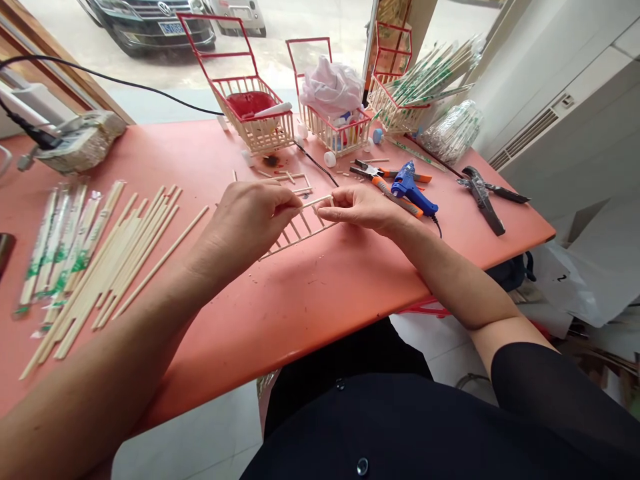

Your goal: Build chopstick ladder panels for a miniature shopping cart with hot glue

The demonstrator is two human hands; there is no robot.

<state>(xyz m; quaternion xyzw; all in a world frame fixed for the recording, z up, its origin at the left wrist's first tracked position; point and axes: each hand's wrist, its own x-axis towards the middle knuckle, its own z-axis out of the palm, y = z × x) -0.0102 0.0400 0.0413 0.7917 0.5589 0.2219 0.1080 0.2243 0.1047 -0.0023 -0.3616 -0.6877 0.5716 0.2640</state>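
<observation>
My left hand (253,217) and my right hand (357,205) meet over the middle of the salmon-pink table (320,293). Each pinches one end of a short wooden stick (317,201) held level between them. Just below the stick lies a ladder-like frame of glued sticks (299,235), partly hidden by my left fingers. A smaller stick frame (293,178) rests on the table behind my hands.
Loose and wrapped chopsticks (100,253) cover the left side. At the back stand three stick-built carts (253,117). A blue glue gun (413,190), orange-handled pliers (385,183) and black cutters (483,197) lie to the right. A black cable (125,83) crosses the back left.
</observation>
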